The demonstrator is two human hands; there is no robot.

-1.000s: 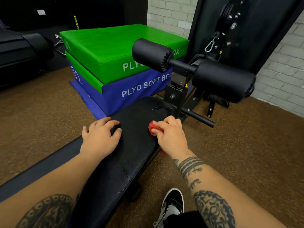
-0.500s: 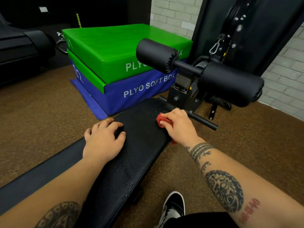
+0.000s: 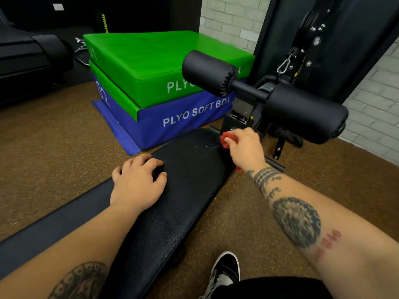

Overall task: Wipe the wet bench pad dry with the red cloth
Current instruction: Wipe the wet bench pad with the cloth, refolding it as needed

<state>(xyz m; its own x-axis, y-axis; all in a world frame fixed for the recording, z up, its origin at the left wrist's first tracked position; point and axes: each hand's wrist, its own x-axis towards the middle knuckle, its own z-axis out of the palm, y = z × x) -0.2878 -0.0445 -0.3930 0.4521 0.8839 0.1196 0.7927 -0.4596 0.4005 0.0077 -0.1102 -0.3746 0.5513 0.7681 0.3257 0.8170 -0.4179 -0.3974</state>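
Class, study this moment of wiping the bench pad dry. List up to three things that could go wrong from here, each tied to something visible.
1. The red cloth is bunched small in the right hand, so droplets on the bench pad may be missed.
2. That hand works close to the metal bracket; knuckles could knock it.
3. The left hand rests on the pad, hiding a patch that may stay wet.

White capitals reading "PLYO SOFT BOX" run along the front of the blue padded vinyl box, with "02" on its left side. The green padded vinyl box stacked on it shows "PLY" and a final "X", the letters between them hidden by a black foam roller.
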